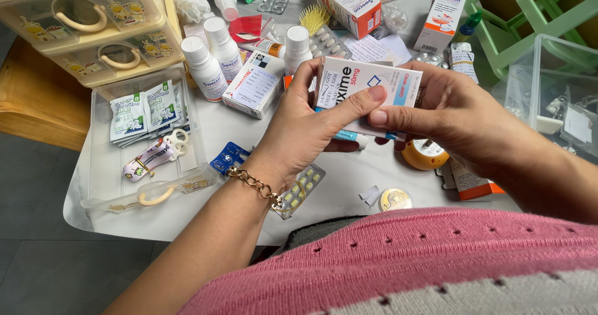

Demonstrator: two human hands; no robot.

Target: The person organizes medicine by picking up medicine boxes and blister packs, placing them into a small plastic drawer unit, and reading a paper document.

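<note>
Both hands hold a white medicine box (367, 81) with pink and blue print, lifted above a white table (199, 218). My left hand (308, 125), with a gold chain bracelet on its wrist, grips the box's left side, thumb across the front. From the right, my right hand (451, 112) pinches the box's lower right part between thumb and fingers. A second flat pack shows just under the box, between the hands.
A clear drawer tray (99, 159) with sachets and small scissors lies at left, below a yellow drawer unit (93, 22). White bottles (205, 66), medicine boxes (349, 3), blister packs (299, 190), an orange round container (423, 156) and a clear bin (548, 84) crowd the table.
</note>
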